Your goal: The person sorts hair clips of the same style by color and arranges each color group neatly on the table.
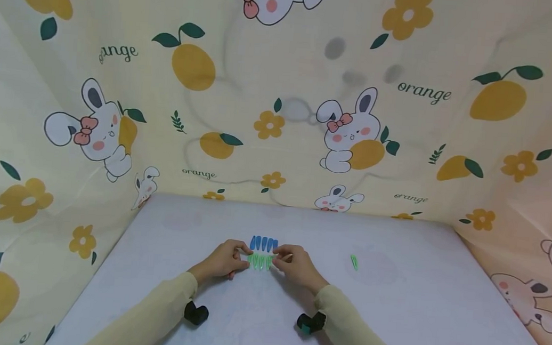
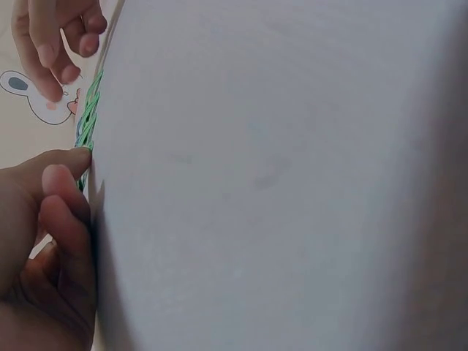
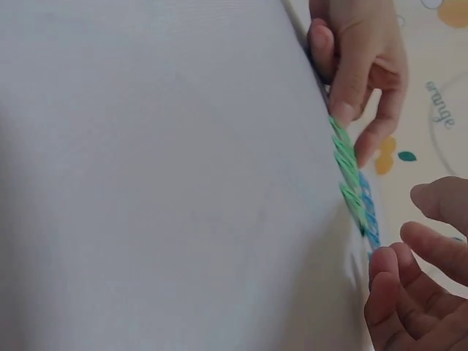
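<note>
A row of several green snap hair clips (image 1: pixel 261 262) lies on the white table, just below a row of several blue hair clips (image 1: pixel 264 244). At the green row's left end, my left hand (image 1: pixel 224 258) holds the outermost green clip between thumb and index finger, one at each end of it. My right hand (image 1: pixel 297 265) is at the row's right end, thumb and index finger parted, with nothing visible between them. In the right wrist view, the right fingers (image 3: pixel 431 241) appear just off the clips. A single green clip (image 1: pixel 354 262) lies farther right.
White cloth covers the table (image 1: pixel 390 319). Behind and at both sides hangs a cream curtain (image 1: pixel 264 59) printed with rabbits, oranges and flowers. Dark wrist cameras (image 1: pixel 196 313) sit beneath the forearms.
</note>
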A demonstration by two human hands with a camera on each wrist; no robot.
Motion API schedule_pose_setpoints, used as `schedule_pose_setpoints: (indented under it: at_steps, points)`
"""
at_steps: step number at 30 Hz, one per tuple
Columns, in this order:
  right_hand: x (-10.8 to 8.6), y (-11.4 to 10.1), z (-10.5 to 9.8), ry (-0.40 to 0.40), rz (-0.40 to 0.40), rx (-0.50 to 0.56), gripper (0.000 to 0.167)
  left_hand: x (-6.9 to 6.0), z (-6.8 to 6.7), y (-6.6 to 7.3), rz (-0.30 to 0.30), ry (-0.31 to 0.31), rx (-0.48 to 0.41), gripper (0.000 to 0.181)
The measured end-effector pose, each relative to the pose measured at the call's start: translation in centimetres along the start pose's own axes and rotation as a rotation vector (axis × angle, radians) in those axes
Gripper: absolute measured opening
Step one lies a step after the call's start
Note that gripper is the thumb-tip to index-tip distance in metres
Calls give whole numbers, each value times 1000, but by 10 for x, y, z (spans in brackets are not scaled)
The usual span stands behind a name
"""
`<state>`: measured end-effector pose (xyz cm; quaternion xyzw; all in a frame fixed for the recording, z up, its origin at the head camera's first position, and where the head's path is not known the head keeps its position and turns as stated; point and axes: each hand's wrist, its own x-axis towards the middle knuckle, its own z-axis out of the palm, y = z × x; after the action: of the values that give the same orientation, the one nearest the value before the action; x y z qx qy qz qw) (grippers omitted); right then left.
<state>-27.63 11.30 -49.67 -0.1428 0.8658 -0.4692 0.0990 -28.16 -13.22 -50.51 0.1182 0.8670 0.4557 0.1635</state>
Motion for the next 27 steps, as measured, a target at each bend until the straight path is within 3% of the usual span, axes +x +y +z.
schedule_pose_setpoints:
  at_steps: [8,17,27]
  points:
    - [-16,-1,-13,30,-21,-12,29,-2,1,1,-11,12,7,31]
    - [-29,6,-40,58,-53,-81,27,-5,1,5,24,27,-13,30]
    - [-42,18,-60,87,-16,-109,27,-4,2,4,7,16,-9,31]
